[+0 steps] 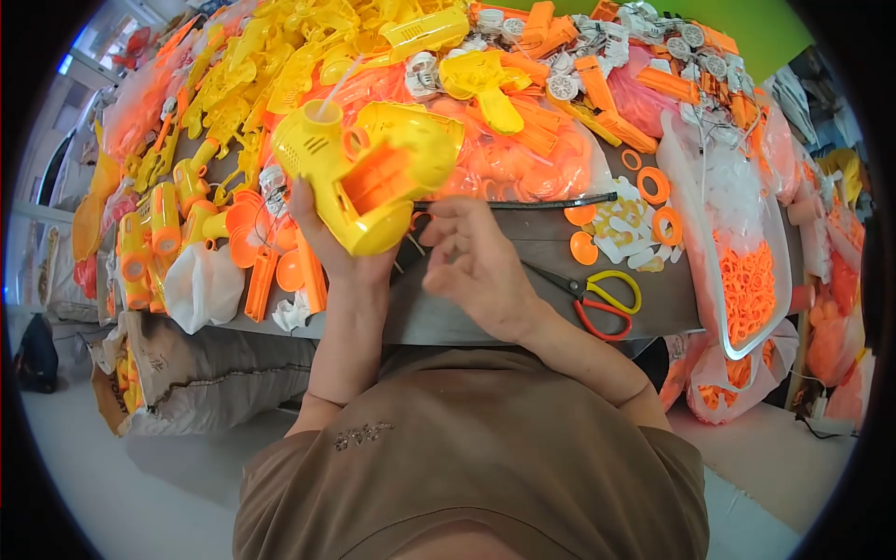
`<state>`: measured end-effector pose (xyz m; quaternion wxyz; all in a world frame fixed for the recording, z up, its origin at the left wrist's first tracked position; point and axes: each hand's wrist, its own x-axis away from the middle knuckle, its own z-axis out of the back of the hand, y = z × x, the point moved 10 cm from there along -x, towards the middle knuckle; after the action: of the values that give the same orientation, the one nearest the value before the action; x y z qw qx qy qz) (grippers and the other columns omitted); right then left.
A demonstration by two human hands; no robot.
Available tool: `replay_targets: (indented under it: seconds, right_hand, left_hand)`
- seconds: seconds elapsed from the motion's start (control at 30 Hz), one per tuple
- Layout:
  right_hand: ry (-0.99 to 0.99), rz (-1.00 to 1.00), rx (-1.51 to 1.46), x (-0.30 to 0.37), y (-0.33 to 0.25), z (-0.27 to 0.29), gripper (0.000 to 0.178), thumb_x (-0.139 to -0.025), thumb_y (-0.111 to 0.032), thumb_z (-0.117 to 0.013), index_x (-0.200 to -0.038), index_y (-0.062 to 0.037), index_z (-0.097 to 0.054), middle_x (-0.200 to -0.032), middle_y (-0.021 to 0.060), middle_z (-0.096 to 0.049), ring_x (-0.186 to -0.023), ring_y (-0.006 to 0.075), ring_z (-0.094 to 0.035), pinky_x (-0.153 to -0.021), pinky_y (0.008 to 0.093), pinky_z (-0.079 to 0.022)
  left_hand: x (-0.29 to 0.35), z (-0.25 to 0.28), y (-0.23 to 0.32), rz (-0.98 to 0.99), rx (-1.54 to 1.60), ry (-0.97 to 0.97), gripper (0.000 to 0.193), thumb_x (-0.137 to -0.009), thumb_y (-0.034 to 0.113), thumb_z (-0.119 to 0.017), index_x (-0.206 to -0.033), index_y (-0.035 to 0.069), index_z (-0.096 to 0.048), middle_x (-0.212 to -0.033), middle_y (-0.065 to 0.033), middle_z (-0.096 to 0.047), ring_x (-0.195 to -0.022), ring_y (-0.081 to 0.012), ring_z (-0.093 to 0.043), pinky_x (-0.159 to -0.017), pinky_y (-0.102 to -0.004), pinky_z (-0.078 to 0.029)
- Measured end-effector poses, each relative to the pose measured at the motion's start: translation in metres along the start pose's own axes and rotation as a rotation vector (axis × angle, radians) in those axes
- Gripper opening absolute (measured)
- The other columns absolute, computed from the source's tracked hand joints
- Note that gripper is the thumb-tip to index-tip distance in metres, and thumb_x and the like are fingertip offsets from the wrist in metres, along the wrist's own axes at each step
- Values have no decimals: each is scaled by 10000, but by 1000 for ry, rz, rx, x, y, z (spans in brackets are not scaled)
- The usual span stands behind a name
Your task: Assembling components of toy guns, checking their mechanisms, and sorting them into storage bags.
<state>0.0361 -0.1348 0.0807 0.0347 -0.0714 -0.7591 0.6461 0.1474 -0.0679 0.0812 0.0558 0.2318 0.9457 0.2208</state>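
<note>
My left hand (342,245) is closed around a yellow plastic housing (317,173), raised above the near part of the table. Within its opening sits an orange piece (375,175), and a pale stick (343,79) pokes up from the round neck. Just right of the housing hovers my right hand (481,271), its fingers loosely bent and apart, with nothing visible in them. Scissors (611,303) with one red and one yellow handle lie to the right of that hand. A black strip (523,203) lies beyond it.
Yellow plastic parts (247,75) pile up at the back left; orange and white parts (597,79) at the back right. A clear bin (784,308) with small orange rings stands at the right. Small white pieces (625,224) and orange rings (653,185) lie loose. Sacks (215,373) stand below left.
</note>
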Motion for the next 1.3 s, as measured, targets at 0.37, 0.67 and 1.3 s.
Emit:
replay_targets:
  seconds: [0.37, 0.67, 1.3]
  right_hand:
    - [-174, 105, 313, 1, 9, -20, 496, -732, -201, -731, -1141, -21, -515, -1082, 67, -554, -976, 160, -545, -798, 303, -454]
    - [173, 102, 472, 22, -70, 83, 430, -773, -245, -673, -1112, -20, -537, -915, 75, -597, -861, 172, -581, -770, 300, -453]
    - [-59, 95, 734, 34, -13, 40, 393, -754, -284, -674, -967, -14, -484, -843, 136, -502, -763, 309, -507, -680, 386, -407]
  left_hand:
    - [38, 15, -22, 106, -259, -210, 751, -649, 370, -632, -1249, 1, -372, -1100, -151, -528, -970, -275, -570, -854, -400, -483]
    - [63, 10, -47, 306, -330, -559, 793, -555, 225, -745, -1230, -17, -407, -1052, -204, -563, -941, -316, -587, -833, -418, -484]
    - [69, 28, -53, 346, -768, -323, 769, -516, 204, -798, -1154, -47, -450, -1012, -130, -591, -938, -223, -604, -796, -338, -500]
